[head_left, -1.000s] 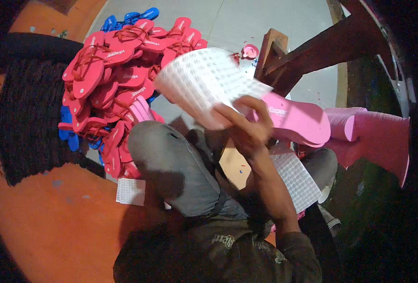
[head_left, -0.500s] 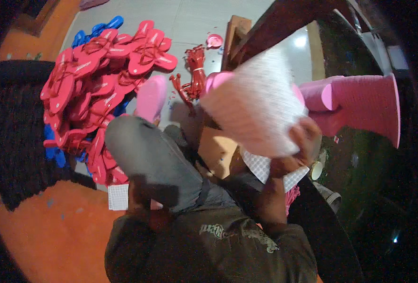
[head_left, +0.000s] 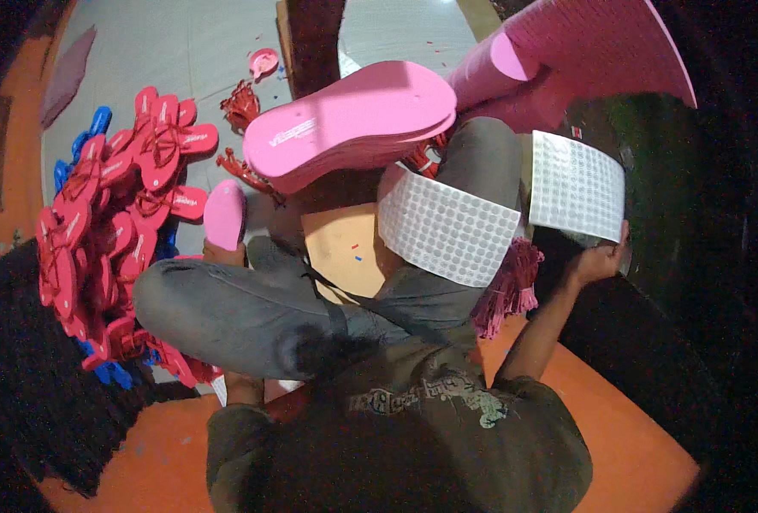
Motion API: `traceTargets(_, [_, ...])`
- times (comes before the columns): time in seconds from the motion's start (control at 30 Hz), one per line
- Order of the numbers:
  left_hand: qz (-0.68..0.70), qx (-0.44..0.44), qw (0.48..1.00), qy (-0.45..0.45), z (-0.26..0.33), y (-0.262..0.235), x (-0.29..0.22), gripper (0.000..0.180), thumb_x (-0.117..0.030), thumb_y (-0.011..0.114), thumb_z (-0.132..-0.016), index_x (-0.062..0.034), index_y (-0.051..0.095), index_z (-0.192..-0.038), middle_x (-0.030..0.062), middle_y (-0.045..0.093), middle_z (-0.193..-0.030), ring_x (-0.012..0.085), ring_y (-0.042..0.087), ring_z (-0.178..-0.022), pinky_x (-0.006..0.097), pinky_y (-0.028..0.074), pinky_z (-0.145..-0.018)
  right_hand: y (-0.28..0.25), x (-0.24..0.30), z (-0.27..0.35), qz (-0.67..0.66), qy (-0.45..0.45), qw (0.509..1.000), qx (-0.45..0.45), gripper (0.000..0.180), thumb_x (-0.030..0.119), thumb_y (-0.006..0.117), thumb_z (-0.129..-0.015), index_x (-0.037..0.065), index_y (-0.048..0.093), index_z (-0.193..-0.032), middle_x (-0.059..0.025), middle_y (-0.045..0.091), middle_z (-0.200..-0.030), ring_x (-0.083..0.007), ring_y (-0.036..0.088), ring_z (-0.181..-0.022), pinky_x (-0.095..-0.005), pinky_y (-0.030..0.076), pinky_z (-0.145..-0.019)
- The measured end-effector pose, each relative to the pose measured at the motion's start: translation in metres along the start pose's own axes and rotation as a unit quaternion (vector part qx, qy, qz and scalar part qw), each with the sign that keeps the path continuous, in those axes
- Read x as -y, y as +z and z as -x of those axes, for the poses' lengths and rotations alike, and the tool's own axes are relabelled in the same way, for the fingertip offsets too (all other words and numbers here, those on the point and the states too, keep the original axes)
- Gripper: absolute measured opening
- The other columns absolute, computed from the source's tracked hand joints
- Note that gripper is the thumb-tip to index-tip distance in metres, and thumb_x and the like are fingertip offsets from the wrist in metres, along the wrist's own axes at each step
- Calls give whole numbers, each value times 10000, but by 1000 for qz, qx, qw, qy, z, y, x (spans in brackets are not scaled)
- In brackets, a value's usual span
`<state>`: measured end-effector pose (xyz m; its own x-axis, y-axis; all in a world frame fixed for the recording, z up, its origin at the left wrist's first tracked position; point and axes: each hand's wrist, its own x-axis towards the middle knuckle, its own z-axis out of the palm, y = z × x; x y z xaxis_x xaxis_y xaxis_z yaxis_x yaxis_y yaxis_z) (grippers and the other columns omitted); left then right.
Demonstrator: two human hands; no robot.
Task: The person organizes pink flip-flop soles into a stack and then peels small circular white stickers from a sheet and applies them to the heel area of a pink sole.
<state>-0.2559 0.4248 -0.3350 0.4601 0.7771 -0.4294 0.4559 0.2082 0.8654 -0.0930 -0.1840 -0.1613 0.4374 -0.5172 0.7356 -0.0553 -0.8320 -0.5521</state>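
Sticker sheet [head_left: 577,185] in right hand [head_left: 597,261], two sheets visible

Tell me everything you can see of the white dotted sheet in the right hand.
The white dotted sheet is thin, flexible and roughly rectangular, covered in a tight grid of small round dots. It looks like paper or film. The right hand grips its lower right corner and holds it up, slightly curved, off to the person's right against a dark background. A similar sheet lies draped over the lap, apart from it.
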Motion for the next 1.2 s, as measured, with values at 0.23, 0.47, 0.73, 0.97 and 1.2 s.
traceTargets(0.23, [-3,-27,1000,13,-9,-17,-16,292,-214,574,-759,-3,414,-882,140,509,-859,218,504,-793,311,410,-720,-22,-105,110,119,194,974,-11,377,48,398,-777,50,572,-1111,-149,604,-1026,-244,573,-913,-321,418,-796])
traceTargets(0.47, [0,-58,998,26,-12,-32,-32,257,-211,561,-769,-4,428,-843,136,516,-829,211,508,-767,306,414,-702,-14,-129,222,150,167,952,207,350,87,415,-822,28,531,-1147,-208,439,-1241,-346,477,-1081,-361,407,-844])
traceTargets(0.73, [13,-79,996,33,-21,-39,-47,229,-209,546,-781,-4,444,-799,132,524,-794,203,513,-736,301,419,-683,-37,-104,247,259,112,901,329,407,93,447,-774,25,496,-1173,-208,331,-1322,-341,529,-961,-363,468,-751])
traceTargets(0.97, [35,-110,992,42,-30,-59,-62,217,-206,533,-792,-4,458,-760,128,531,-764,196,518,-710,296,423,-665,-68,-95,228,273,202,790,511,352,166,515,-794,32,536,-1118,-187,506,-1153,-287,532,-991,-365,443,-799])
traceTargets(1.2, [152,-199,934,255,-28,-78,-157,220,-204,519,-803,-5,473,-721,125,538,-734,189,522,-684,291,427,-648,-25,58,66,-97,252,910,314,407,231,678,-715,49,570,-1062,-140,560,-979,-216,546,-901,-331,448,-772])
